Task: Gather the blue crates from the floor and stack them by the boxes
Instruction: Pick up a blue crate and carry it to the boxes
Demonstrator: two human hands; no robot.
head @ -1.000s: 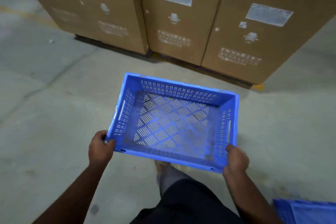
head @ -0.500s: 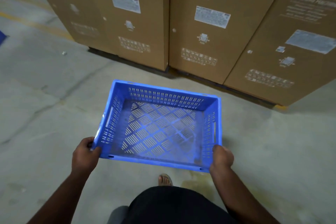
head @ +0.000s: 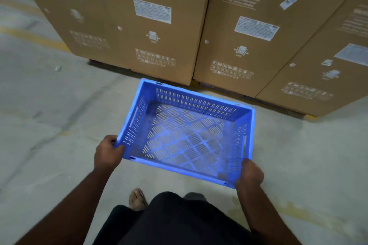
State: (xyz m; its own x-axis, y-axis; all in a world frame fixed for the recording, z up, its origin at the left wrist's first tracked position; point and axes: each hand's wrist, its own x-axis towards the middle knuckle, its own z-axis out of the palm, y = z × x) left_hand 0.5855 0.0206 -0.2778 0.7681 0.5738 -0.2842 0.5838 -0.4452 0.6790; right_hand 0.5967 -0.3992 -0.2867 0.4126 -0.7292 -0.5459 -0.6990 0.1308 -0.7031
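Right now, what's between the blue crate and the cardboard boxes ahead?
Nothing that shows: in the head view, only a narrow strip of bare concrete floor separates the blue crate from the cardboard boxes.

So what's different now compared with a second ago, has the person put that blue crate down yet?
Not yet. The person has walked closer to the cardboard boxes, which now fill more of the view, so the blue crate reaches almost to their base. A second blue thing at the lower right has left the view. Unchanged: the left hand and right hand still grip its near corners, and it is empty.

crate (head: 187,135) above floor (head: 49,135) | boxes (head: 239,26) just behind | foot (head: 137,199) beneath near edge
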